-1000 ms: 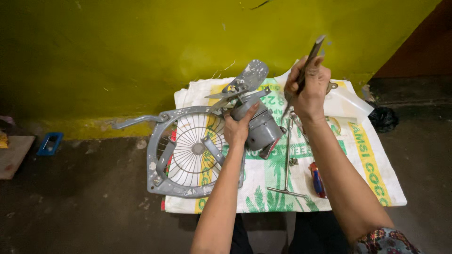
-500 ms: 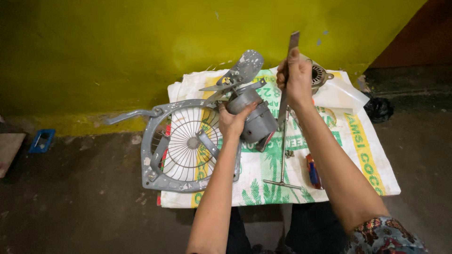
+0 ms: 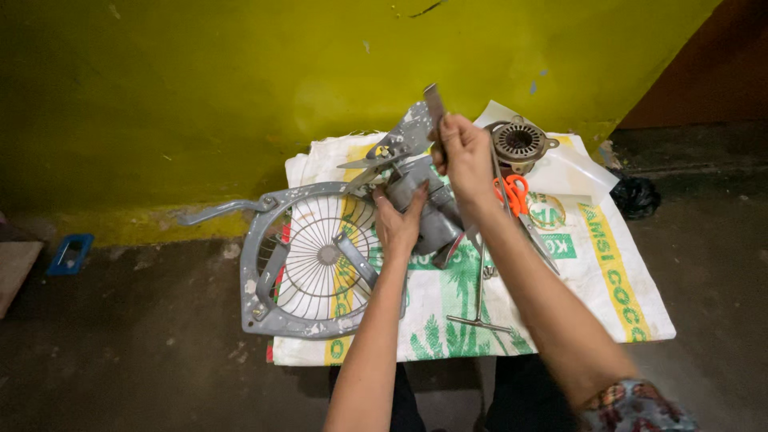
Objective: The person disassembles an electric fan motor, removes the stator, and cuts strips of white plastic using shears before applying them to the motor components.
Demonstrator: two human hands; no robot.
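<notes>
Both hands are clenched: the left hand (image 3: 398, 224) wraps the grey motor housing (image 3: 428, 210) over the sack's (image 3: 616, 280) middle, the right hand (image 3: 464, 154) grips a flat metal bar (image 3: 434, 104) upright. Should the bar slip off, it could strike the left fingers (image 3: 416, 198), or the housing could twist loose onto the fan guard (image 3: 308, 256) at left.

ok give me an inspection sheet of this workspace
surface: printed woven sack spread on a dark concrete floor
job's things: grey motor housing with fan blade; flat metal tool
clutter: round fan guard frame, stator, orange-handled scissors, T-handle wrench, blue object on the floor
hands: left hand grips the motor housing; right hand holds the flat tool upright
cables: nothing seen
surroundings: yellow-green wall, black bag
</notes>
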